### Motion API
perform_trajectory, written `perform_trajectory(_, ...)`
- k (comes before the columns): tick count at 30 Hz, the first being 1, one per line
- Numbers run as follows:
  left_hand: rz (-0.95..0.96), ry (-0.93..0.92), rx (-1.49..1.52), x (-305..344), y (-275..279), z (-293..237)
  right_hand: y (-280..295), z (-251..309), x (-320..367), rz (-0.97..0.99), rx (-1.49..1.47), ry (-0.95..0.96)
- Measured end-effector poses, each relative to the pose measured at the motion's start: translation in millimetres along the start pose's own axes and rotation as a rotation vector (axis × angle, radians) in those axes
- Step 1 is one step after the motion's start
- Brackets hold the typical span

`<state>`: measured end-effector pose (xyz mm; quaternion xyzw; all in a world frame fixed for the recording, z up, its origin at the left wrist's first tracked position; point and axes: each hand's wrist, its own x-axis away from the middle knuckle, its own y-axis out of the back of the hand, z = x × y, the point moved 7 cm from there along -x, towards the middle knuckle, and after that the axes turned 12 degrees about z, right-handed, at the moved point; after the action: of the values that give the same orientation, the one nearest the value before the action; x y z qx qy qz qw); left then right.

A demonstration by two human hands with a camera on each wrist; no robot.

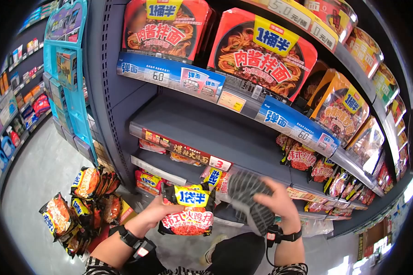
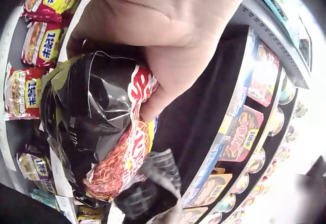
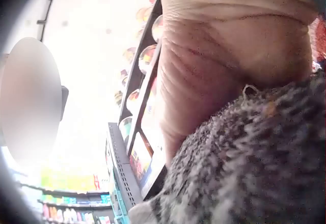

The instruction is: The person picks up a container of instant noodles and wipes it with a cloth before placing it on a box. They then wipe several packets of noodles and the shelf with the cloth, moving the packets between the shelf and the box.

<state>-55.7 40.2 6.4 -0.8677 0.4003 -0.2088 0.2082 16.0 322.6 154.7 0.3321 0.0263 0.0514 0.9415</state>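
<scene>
My left hand (image 1: 152, 213) grips a black bag of instant noodles (image 1: 188, 214) by its side, its printed front facing up in the head view. In the left wrist view, the thumb lies over the front of the bag. My right hand (image 1: 282, 201) holds a dark grey checked cloth (image 1: 250, 195), slightly blurred, just right of the bag and in front of the lower shelves. Its fluffy surface (image 3: 260, 157) fills the lower part of the right wrist view, where the palm lies over it and the fingertips are hidden.
A bare grey shelf (image 1: 206, 130) spans the middle of the rack. Red noodle boxes (image 1: 261, 50) stand above, and more noodle bags (image 1: 303, 157) line the shelf at right. Several noodle bags (image 1: 85, 208) are piled on the floor at left, beside a turquoise display stand (image 1: 80, 91).
</scene>
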Motion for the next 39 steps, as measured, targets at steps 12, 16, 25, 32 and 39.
perform_trajectory(12, 0.004, 0.096, -0.167, -11.4, 7.1, 31.4, 76.5, -8.0, -131.8, -0.445, 0.797, -0.260)
perform_trajectory(16, -0.003, -0.001, -0.107, -7.7, 9.8, 19.4, 53.3, -42.5, -165.2, -0.081, 0.930, -0.405)
perform_trajectory(25, 0.007, 0.028, -1.063, -0.5, 0.6, 10.9, 60.9, -115.3, -245.8, 0.126, 0.769, -0.679)
perform_trajectory(32, 0.095, -0.025, -1.205, 0.8, -4.8, 18.4, -30.5, -20.6, -320.2, 0.285, 0.706, -0.429)
perform_trajectory(39, 0.064, -0.052, -1.159, 5.3, 1.0, 13.3, -117.5, 55.5, -408.0, 0.377, 0.771, -0.294)
